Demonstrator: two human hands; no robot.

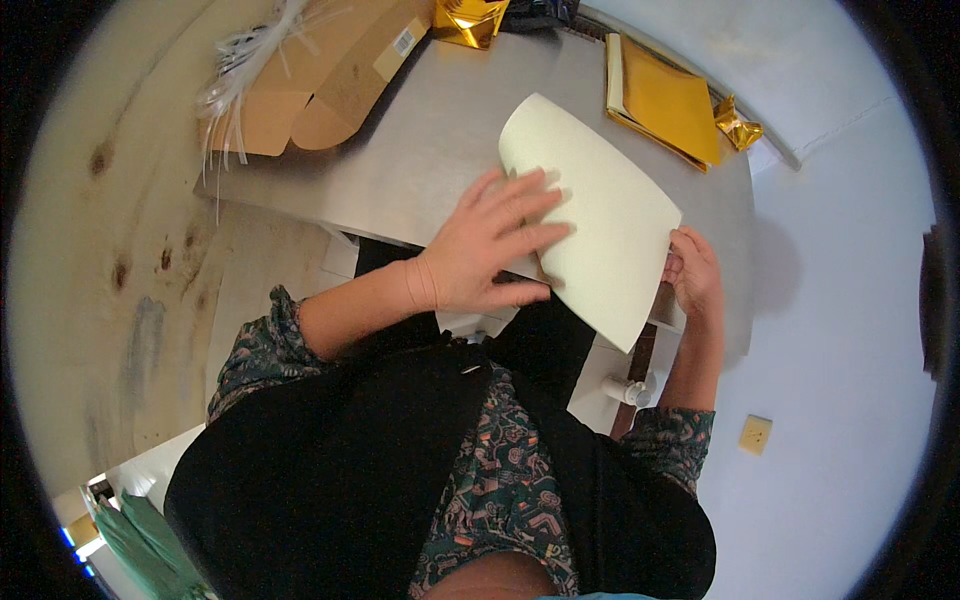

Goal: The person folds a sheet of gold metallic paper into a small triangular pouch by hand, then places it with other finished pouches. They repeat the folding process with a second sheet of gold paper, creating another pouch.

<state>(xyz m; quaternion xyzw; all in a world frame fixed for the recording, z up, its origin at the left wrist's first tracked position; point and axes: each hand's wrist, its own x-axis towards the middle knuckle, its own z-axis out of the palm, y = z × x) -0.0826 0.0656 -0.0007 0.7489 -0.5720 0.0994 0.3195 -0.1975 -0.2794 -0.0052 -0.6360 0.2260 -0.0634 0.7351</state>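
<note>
A pale cream sheet [605,220], bowed like stiff paper, is held over the front edge of the grey table [400,185]. My right hand [695,270] pinches its right corner, with the thumb on top and the other fingers partly hidden behind it. My left hand [487,240] is open, fingers spread, over the sheet's left side. The fingertips overlap the pale surface, slightly blurred; whether they press on it I cannot tell.
At the back left of the table lies an open cardboard box [350,100] with clear plastic strips [238,90]. Gold sheets [670,100] are stacked at the back right, beside a crumpled gold piece [738,126]. More gold foil [468,22] and a black bag [535,14] sit at the far edge. A wooden panel [110,260] stands left.
</note>
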